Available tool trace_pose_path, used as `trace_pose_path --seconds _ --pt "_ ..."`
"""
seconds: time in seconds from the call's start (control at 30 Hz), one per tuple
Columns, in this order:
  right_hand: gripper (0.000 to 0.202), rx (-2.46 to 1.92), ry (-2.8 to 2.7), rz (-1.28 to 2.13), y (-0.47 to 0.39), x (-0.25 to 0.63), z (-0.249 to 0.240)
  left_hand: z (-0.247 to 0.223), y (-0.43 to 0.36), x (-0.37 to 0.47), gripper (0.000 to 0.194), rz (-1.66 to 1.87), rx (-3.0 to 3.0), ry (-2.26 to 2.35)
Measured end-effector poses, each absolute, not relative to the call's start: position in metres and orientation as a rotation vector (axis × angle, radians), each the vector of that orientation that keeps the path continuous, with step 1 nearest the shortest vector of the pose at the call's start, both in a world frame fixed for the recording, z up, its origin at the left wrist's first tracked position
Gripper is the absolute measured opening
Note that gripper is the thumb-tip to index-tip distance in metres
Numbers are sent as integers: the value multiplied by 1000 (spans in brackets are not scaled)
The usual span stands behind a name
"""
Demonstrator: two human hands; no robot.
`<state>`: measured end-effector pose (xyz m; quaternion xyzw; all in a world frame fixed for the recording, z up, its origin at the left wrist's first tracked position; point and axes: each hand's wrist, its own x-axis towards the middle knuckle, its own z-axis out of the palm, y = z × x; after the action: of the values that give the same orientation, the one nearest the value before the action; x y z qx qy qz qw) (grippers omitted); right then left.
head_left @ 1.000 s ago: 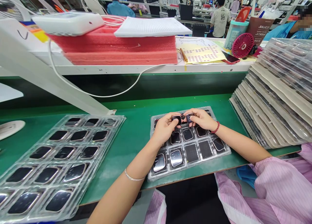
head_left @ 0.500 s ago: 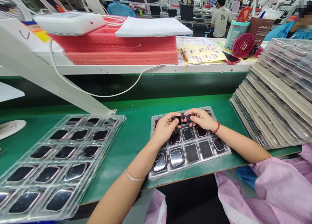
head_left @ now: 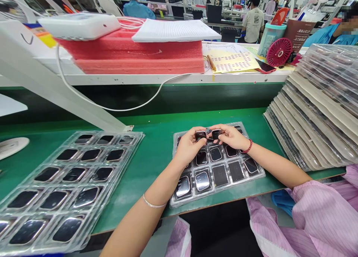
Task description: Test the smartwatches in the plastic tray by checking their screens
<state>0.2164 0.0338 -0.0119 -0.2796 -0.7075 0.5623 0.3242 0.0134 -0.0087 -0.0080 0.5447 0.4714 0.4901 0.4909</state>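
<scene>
My left hand [head_left: 188, 147] grips a dark, rounded-square watch case [head_left: 200, 135] between thumb and fingers. In my right hand [head_left: 231, 136] is a second dark watch case [head_left: 216, 134], held close beside the first. Both hands are above the back part of a clear plastic tray [head_left: 218, 189]. More watch cases sit in its compartments, among them a dark one [head_left: 215, 154] and a shiny one [head_left: 202, 181] in the front row. Two front compartments show flat dark bottoms. My fingers hide part of the back row.
A larger clear tray [head_left: 112, 182] of watch cases lies at the left. Stacked trays [head_left: 313, 119] lean at the right. Behind, a white shelf [head_left: 167, 79] bears red foam [head_left: 134, 57], a notebook [head_left: 176, 30] and a pink fan [head_left: 279, 52]. A white cable hangs below it. People are in the background.
The watch case in my left hand has shifted slightly up and left, and its face is tilted differently. The case in my right hand has turned slightly and moved a little left.
</scene>
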Motion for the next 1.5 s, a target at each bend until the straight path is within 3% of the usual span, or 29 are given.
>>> trace_pose_path --seconds 0.2,0.37,0.53,0.7,0.83,1.03,1.23,1.5 --pt "44 -733 -1859 1472 33 216 -11 -7 -10 13 41 1175 1307 1147" --pt "49 -739 -1858 1450 33 217 -11 -3 -11 15 63 1175 1270 1140" --pt "45 -735 -1850 1463 34 216 -13 -5 -10 14 49 1178 1295 1150" --pt "53 -702 -1848 1464 34 216 -13 -6 -9 14 48 1185 1324 1133" --pt "46 -735 -1829 1484 34 216 -11 -5 -10 14 42 1179 1312 1130" --pt "54 -747 -1813 1509 33 215 -10 -4 -10 15 53 1179 1266 1124" --pt "51 -752 -1809 1521 32 216 -7 0 -11 14 35 1177 1278 1130" --pt "51 -751 -1792 1504 38 216 -12 1 -11 16 55 1180 1317 1104"
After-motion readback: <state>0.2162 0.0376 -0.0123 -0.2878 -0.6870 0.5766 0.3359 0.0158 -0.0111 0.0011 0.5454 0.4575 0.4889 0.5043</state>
